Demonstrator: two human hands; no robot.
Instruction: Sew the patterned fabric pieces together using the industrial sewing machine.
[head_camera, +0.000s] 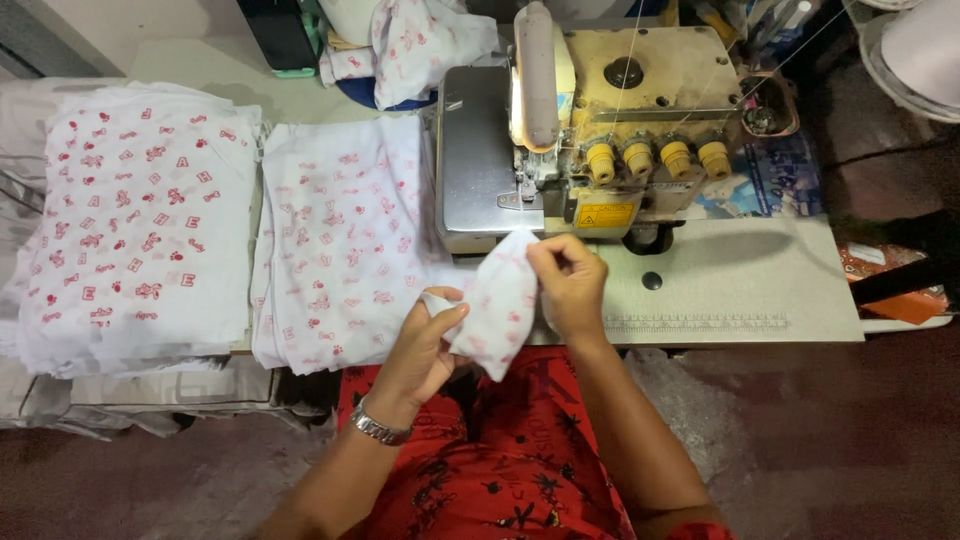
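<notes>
Both grips are closed on one small white cloth piece with red print (497, 300): the left hand (425, 345) pinches its lower edge at seven o'clock, the right hand (570, 285) its upper edge at two o'clock. The piece hangs over the near edge of the tabletop (740, 290), just below the cream overlock sewing machine (600, 130) at twelve o'clock. Two stacks of printed fabric (340, 240) lie at nine o'clock.

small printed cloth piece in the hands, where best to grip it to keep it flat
Grip the small cloth piece at its two opposite edges: the left hand from the lower left, the right hand at the top right corner. It is limp and sags between them, so spread pinches likely keep it taut.
</notes>
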